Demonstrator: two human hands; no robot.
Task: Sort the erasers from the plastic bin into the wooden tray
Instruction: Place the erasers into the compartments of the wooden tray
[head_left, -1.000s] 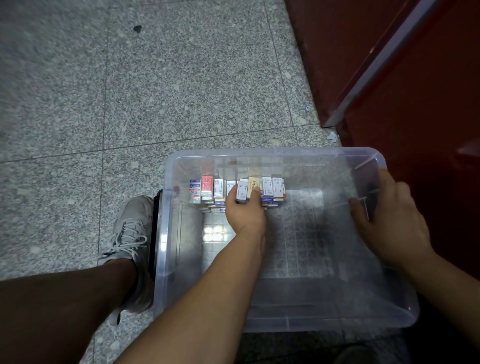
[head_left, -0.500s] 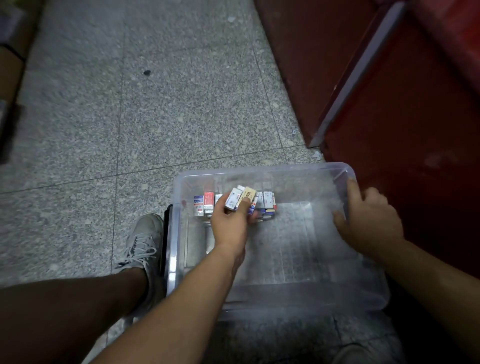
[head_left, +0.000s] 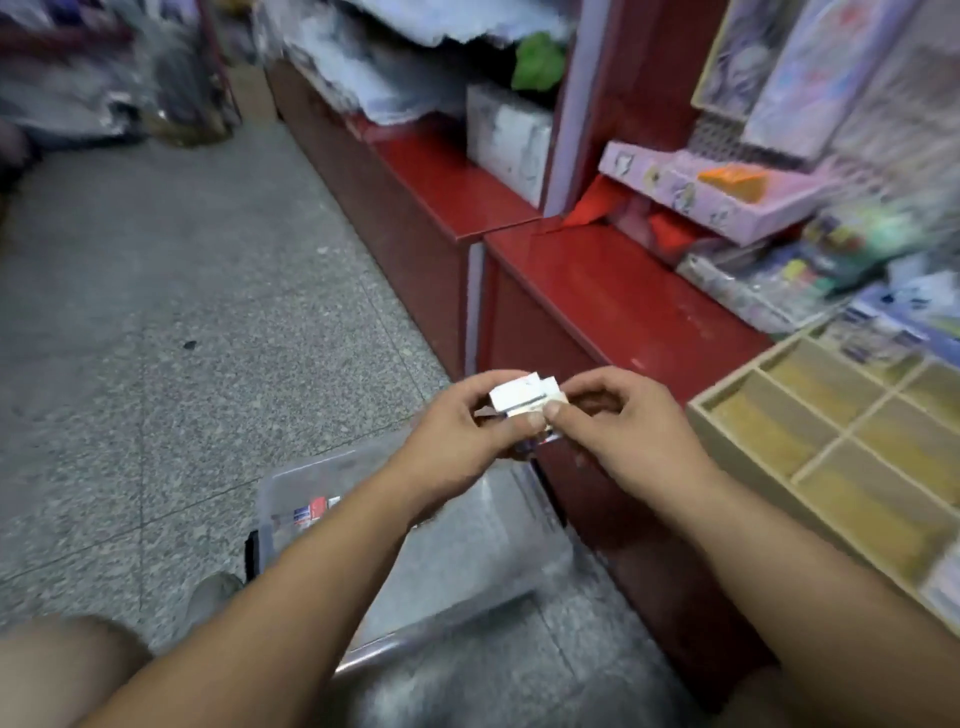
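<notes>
**Both hands held a clutch of erasers above the bin**

A clear plastic bin (head_left: 415, 561) sat on the speckled grey stone floor (head_left: 182, 312), close against the dark red cabinet front (head_left: 545, 353). A few red, white and blue boxed erasers (head_left: 310, 508) lay against its far left wall; the rest of its interior was blurred or hidden behind the forearms. To the right, on the glossy red desk (head_left: 613, 280), stood a pale wooden tray (head_left: 727, 402) divided into rectangular compartments, those in view showing only bare wood, though blur made the far ones hard to read.

Between the two containers, above the bin's far edge, the left hand (head_left: 457, 441) and right hand (head_left: 623, 431) met around a small stack of white-wrapped erasers (head_left: 522, 397). The left grip was clamped on the stack from below and the side; the right thumb and fingers pinched its right end. How many erasers it held could not be told.

Farther back on the desk lay a lilac patterned flat box (head_left: 727, 202) and heaped packaged stationery (head_left: 810, 260), much smeared by motion. A grey sneaker (head_left: 213, 592) rested on the floor just left of the bin.
</notes>
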